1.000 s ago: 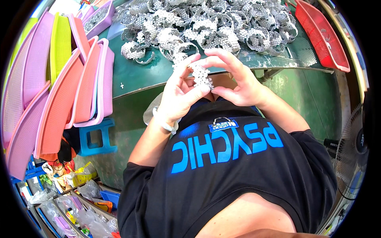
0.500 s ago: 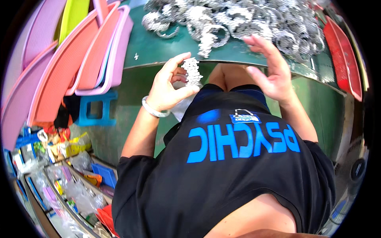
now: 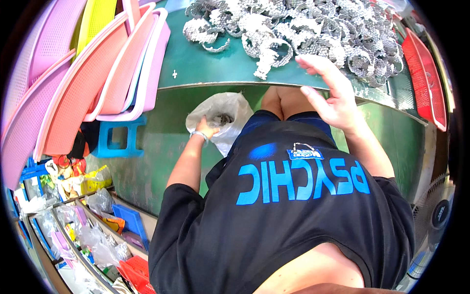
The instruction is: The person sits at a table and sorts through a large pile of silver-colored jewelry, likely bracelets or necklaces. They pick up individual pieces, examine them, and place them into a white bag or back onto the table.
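Note:
My left hand, with a pale bracelet on its wrist, reaches low into the mouth of a white sack below the table's edge. Its thumb and finger are apart, and grey metal pieces lie just beyond them inside the sack. Part of that hand's fingers is hard to make out. Raised at the table's front edge, my right hand is open, its thumb spread from the fingers, holding nothing. Just past it is a big heap of curled silvery metal strips on the green table.
A small cross-shaped metal piece lies on the table. Pink, purple and orange plastic baskets stand stacked at left, above a blue stool. At right are a red basket and a fan. Divided trays with bagged goods fill the lower left.
My left hand has gone down from the table's edge into the sack, and the stack of silvery pieces it held is no longer in its grip. My right hand stays raised and open.

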A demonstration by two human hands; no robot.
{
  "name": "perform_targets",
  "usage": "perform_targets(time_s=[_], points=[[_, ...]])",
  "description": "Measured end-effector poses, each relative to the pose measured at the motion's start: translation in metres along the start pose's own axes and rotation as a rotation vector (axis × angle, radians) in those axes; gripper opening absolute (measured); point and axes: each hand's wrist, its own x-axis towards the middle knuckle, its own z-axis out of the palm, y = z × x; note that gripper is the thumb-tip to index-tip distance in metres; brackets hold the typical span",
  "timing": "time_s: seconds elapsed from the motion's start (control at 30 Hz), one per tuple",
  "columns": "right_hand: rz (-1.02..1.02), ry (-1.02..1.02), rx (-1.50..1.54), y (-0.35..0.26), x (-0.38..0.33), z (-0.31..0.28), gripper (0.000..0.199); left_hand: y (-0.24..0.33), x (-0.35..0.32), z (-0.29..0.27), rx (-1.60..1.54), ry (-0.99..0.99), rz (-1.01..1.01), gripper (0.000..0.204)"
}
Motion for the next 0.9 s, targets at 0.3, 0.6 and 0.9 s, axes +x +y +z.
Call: perform_targets(time_s=[0.3,0.6,0.9], points=[[0.065,-0.082,-0.017,-0.002,0.004,0.012,0.038,-0.009,0.009,0.004,-0.106,0.043,-0.164,0.065],[0.282,-0.275,-0.203,-0.013,-0.032,-0.021,0.034,0.011,0.031,0.077,-0.291,-0.266,-0.249,0.083],[0.334,-0.454,-0.312,-0.014,-0.024,-0.020,0.034,-0.045,0.092,0.155,-0.058,-0.326,-0.068,0.090]])
